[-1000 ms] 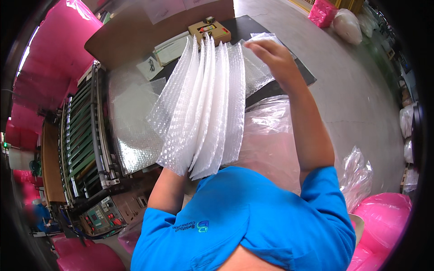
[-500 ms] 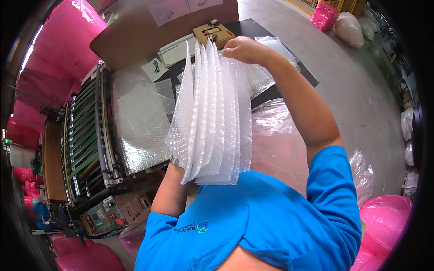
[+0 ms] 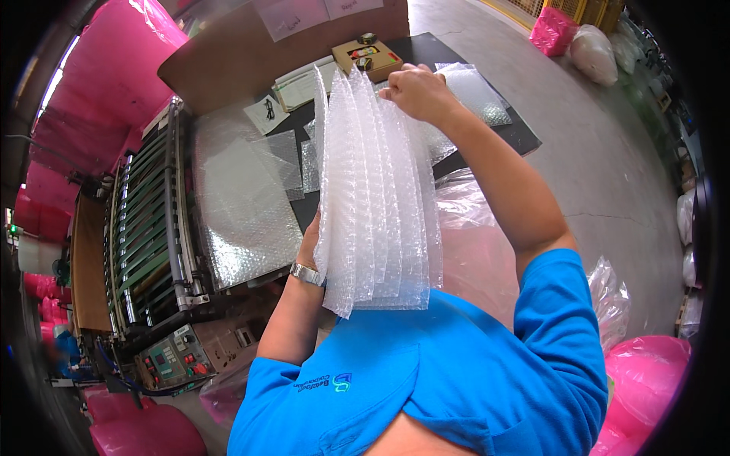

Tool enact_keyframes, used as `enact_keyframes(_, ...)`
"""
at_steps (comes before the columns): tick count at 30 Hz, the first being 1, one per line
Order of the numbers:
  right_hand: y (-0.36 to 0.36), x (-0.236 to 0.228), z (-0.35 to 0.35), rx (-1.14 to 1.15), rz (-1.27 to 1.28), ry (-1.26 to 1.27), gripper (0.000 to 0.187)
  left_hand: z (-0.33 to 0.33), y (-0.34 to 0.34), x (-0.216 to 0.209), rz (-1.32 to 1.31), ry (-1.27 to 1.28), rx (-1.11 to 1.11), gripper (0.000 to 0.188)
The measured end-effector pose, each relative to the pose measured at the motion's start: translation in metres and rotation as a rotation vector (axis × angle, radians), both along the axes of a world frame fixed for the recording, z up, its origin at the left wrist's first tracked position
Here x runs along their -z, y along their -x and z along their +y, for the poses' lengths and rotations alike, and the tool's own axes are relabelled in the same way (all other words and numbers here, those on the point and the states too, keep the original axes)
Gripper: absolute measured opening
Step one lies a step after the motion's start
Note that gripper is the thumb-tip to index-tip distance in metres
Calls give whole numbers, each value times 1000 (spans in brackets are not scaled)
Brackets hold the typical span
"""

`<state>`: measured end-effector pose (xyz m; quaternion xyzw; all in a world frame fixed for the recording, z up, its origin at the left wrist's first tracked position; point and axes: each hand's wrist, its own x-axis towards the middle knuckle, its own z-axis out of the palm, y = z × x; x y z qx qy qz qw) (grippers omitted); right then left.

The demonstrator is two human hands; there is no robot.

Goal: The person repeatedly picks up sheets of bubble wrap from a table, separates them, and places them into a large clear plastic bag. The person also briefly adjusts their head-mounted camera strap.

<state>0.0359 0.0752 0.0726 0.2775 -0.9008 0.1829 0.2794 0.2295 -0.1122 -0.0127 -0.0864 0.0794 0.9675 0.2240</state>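
Note:
A fanned stack of clear bubble wrap sheets (image 3: 372,205) stands upright in front of my chest, its layers spread apart along the top. My left hand (image 3: 312,237) holds the stack from its left side; the fingers are hidden behind the sheets, and a metal watch (image 3: 306,273) shows at the wrist. At the upper right edge of the stack is my right hand (image 3: 418,91), fingers curled and pinched against the sheets' edge. Behind the stack, more bubble wrap pieces (image 3: 475,95) lie on the dark table (image 3: 521,137).
Left of the table stands a roller machine (image 3: 148,228) with green belts and a control panel (image 3: 171,361). A large bubble wrap sheet (image 3: 247,205) lies beside it. A cardboard box (image 3: 388,61) with tape measures, eyeglasses (image 3: 269,110) and a cardboard panel (image 3: 228,57) are at the back. Pink bundles (image 3: 646,380) sit lower right.
The stack has turned to face me more and shifted slightly right, its layers more evenly fanned. My left wrist has come further into view; my right hand has moved slightly right and down.

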Motion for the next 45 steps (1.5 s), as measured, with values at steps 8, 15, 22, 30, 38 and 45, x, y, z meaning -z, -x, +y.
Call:
enact_keyframes(8,-7,-40,-1,-34,-26,385,41,3,-1,-3,7,28,-17,52)
enact_keyframes(15,-42,-72,-22,-377,-294,615,38,7,0,-10,28,115,-81,52)
enact_keyframes(22,-70,-66,-53,-163,-165,-246,31,-6,-6,6,124,539,-140,56)
enact_keyframes(30,-20,-63,-13,-285,-560,843,50,-24,-3,37,180,680,-241,67)
enact_keyframes(38,-79,55,2,-704,-1396,1011,113,-16,-1,-5,371,1400,-624,80)
enact_keyframes(45,-82,95,36,-651,-1462,1475,57,-21,6,-50,368,635,-348,65)
